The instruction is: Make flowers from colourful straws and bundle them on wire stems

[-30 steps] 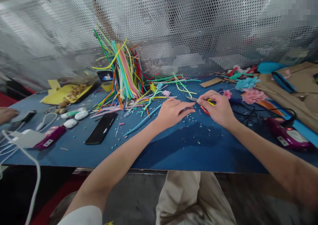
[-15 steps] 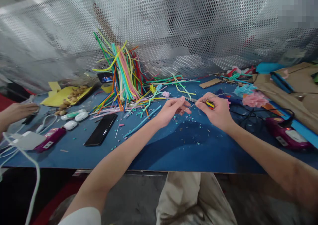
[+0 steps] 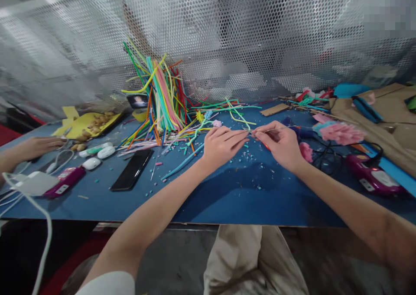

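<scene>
While I stand and look from the left edge of the blue tabletop [image 3: 221, 206], I see first the hand of another person [image 3: 39, 146], which reaches over white cables there. Behind it, toward the back edge, brown lumps [image 3: 97, 123] lie on a yellow sheet [image 3: 78, 131]. Nearer to the front edge is a purple block [image 3: 65, 182], and to its right a black phone [image 3: 132, 170] lies flat. Behind the phone, a tall bundle of coloured fuzzy stems [image 3: 164, 93] stands close to the back edge.

Next comes the worker's left hand [image 3: 224, 147], above the middle of the tabletop. Its fingers are stretched and pressed side by side, but I cannot tell if they grip anything. At their tips is a thin wire [image 3: 264, 131], and the right hand [image 3: 281, 145] is pinching it between thumb and forefinger. Small cut bits [image 3: 247, 158] are scattered below. Just to the right, a pink ruffled flower [image 3: 341, 132] shows, and another purple block [image 3: 373, 175] sits near the tabletop's right edge.
</scene>
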`<state>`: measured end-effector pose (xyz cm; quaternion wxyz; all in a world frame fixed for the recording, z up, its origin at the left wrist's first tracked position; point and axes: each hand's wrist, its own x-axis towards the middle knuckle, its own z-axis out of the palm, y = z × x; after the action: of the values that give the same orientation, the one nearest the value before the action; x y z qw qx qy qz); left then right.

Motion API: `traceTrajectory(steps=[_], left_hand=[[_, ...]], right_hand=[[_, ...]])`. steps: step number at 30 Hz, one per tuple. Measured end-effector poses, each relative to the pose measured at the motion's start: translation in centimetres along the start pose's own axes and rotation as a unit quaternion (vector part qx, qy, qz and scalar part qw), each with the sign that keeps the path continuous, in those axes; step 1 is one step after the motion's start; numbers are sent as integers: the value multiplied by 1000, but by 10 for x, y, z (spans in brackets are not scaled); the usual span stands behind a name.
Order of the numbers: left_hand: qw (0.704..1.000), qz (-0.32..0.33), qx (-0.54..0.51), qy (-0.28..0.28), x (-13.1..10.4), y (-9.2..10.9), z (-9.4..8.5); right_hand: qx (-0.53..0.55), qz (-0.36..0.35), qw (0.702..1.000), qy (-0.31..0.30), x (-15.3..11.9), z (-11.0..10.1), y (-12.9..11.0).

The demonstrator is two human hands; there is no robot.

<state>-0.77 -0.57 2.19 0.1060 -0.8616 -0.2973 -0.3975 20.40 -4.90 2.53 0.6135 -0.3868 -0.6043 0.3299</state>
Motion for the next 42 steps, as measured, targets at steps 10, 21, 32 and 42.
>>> traceTrajectory(steps=[10,21,32,42], left_hand=[[999,30,-15,19,6,9,1],[984,163,60,35,2,-9,7],[997,79,-14,13,-7,3,16],[999,-23,-39,-29,-6,14,11]], right_hand=[[-22,10,999,49,0,1,0],[-75,-12,996,39,-3,1,-2],[-253,-122,960,2,-2,-8,-1],[-292,-106,950,-4,0,-6,2]])
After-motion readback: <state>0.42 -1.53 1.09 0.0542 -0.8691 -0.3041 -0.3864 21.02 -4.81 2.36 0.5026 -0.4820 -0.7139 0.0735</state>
